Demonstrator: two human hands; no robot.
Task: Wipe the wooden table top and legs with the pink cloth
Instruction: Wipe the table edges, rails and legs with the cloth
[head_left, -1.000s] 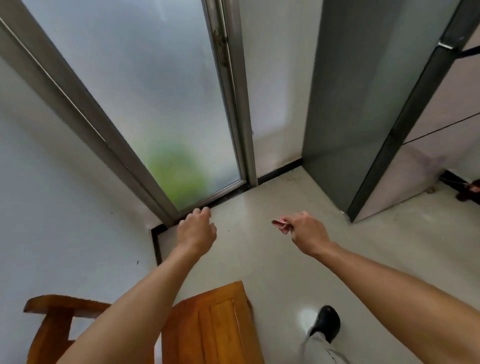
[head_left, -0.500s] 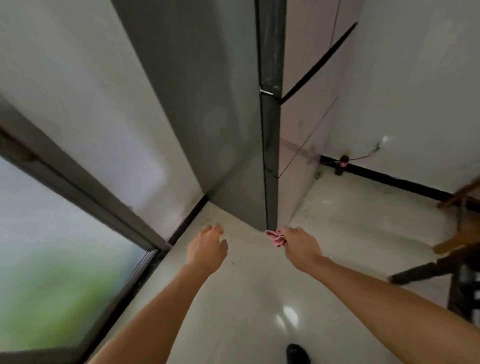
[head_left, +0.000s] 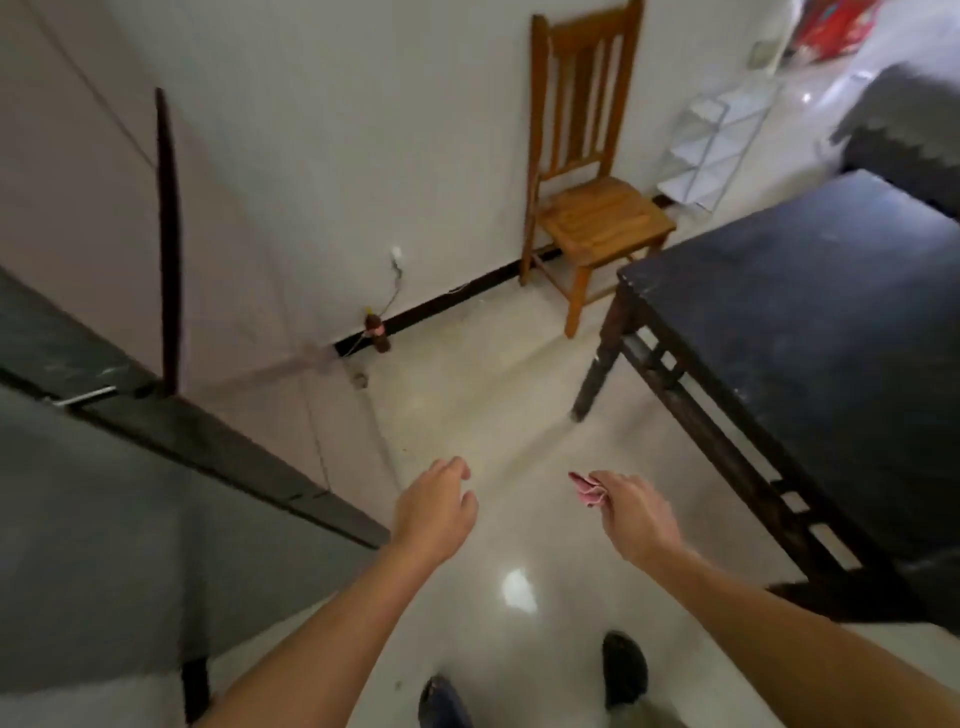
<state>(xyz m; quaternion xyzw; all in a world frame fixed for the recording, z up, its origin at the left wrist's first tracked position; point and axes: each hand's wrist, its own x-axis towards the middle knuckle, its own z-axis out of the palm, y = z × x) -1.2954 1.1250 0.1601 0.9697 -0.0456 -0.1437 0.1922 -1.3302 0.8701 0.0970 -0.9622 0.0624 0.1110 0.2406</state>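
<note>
while both hands hover above the pale floor (head_left: 467, 405): right hand (head_left: 636, 519) pinches the bunched pink cloth (head_left: 587, 491) at its fingertips; left hand (head_left: 434, 512), fingers loosely curled, holds nothing. dark wooden worktop (head_left: 810, 322) stands right of the right hand, apart from the cloth. orange wooden chair (head_left: 592, 208) beyond both hands, against the wall (head_left: 363, 130).
</note>
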